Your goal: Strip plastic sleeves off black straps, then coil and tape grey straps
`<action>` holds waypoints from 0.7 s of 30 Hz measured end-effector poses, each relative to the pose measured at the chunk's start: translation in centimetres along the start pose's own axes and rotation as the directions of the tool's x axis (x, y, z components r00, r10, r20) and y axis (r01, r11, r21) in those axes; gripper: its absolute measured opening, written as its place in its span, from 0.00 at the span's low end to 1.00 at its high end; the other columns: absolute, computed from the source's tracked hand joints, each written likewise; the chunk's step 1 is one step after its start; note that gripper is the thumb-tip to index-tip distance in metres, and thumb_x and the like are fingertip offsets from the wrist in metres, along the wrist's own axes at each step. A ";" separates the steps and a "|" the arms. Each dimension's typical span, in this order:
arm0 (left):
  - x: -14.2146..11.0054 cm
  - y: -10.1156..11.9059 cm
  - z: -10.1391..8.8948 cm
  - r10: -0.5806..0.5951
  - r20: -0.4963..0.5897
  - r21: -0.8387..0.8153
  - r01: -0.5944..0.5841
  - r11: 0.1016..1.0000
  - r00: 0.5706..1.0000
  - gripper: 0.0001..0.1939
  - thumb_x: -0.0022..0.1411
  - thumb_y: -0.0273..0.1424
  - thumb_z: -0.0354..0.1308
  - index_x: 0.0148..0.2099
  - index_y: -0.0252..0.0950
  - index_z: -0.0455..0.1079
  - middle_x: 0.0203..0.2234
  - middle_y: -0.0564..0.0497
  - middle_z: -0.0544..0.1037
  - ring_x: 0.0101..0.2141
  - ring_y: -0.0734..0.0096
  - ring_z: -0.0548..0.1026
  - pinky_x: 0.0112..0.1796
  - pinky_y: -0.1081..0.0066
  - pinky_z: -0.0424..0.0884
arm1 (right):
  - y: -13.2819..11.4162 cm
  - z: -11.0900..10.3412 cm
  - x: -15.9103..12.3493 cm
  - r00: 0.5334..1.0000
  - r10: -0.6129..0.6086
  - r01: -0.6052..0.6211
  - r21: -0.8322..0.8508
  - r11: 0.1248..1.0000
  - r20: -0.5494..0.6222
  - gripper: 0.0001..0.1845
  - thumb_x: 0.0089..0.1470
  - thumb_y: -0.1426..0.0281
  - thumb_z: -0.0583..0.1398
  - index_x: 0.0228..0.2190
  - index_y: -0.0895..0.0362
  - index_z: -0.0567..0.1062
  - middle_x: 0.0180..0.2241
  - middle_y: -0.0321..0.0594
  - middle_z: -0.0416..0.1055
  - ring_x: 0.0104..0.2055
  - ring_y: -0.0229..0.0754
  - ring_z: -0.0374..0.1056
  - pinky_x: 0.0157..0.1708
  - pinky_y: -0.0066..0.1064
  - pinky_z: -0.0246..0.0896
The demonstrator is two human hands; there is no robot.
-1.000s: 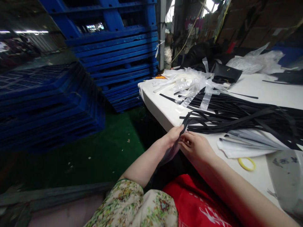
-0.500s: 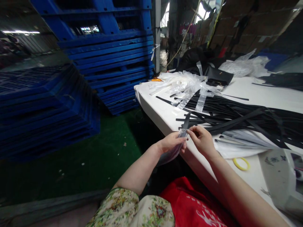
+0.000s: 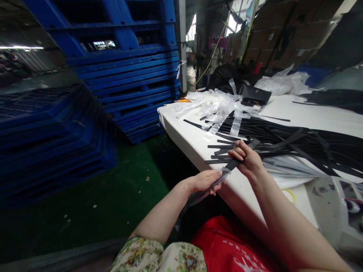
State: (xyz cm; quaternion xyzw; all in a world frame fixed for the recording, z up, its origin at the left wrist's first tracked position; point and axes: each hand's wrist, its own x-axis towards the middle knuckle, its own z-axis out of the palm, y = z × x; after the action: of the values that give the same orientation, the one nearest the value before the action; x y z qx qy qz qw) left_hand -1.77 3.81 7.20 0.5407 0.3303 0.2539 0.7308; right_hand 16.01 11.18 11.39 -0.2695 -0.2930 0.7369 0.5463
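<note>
My left hand (image 3: 206, 181) is closed round a narrow clear plastic sleeve (image 3: 225, 172) at the table's front edge. A flat black strap (image 3: 233, 164) runs out of the sleeve's mouth up to my right hand (image 3: 246, 156), whose fingers are wrapped round it. The strap's far end shows just past my right hand. Beyond lies a heap of long black straps (image 3: 286, 138) on the white table. Some straps in clear sleeves (image 3: 289, 166) lie to the right of my right hand.
Loose clear sleeves (image 3: 215, 104) are piled at the table's far left, near an orange-handled cutter (image 3: 183, 100) and a black bag (image 3: 255, 94). A yellow ring (image 3: 289, 195) and a pale machine (image 3: 323, 200) are at the right. Blue pallets (image 3: 133, 83) stand stacked at the left.
My right hand has moved away from the sleeve's mouth, up and right, and now grips the strap farther along. My left hand keeps hold of the sleeve, slightly lower. The view has shifted slightly.
</note>
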 end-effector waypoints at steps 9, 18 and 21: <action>0.3 0.7 -0.6 0.087 -0.037 -0.054 -0.089 0.995 0.995 0.29 0.61 0.58 0.48 0.39 0.34 0.63 0.18 0.60 0.63 0.16 0.81 0.61 0.25 0.72 0.67 | 0.9 2.4 0.0 0.994 0.069 -0.065 -0.047 0.997 0.085 0.16 0.45 0.62 0.70 0.30 0.54 0.71 0.15 0.23 0.54 0.16 0.29 0.52 0.36 0.32 0.69; 0.1 2.2 -0.4 0.130 -0.117 0.036 -0.127 0.991 0.985 0.29 0.62 0.57 0.47 0.40 0.33 0.64 0.19 0.58 0.65 0.17 0.80 0.63 0.24 0.73 0.65 | 0.7 3.7 0.7 0.994 -0.007 0.020 -0.114 0.993 0.106 0.15 0.52 0.57 0.66 0.30 0.55 0.72 0.12 0.20 0.47 0.13 0.27 0.40 0.30 0.29 0.66; 0.1 2.5 -0.2 0.160 -0.174 0.044 -0.155 0.987 0.972 0.28 0.62 0.57 0.47 0.38 0.33 0.63 0.18 0.59 0.64 0.16 0.80 0.62 0.25 0.73 0.66 | 1.6 4.4 0.1 0.976 0.095 -0.073 -0.114 0.991 0.196 0.14 0.52 0.59 0.65 0.30 0.56 0.72 0.13 0.20 0.47 0.14 0.27 0.41 0.35 0.30 0.66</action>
State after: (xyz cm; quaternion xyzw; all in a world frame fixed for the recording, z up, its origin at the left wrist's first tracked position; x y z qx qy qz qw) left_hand -1.88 4.66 9.54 0.5514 0.3535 0.3530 0.6681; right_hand 11.76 10.35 13.26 -0.2343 -0.3738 0.7663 0.4672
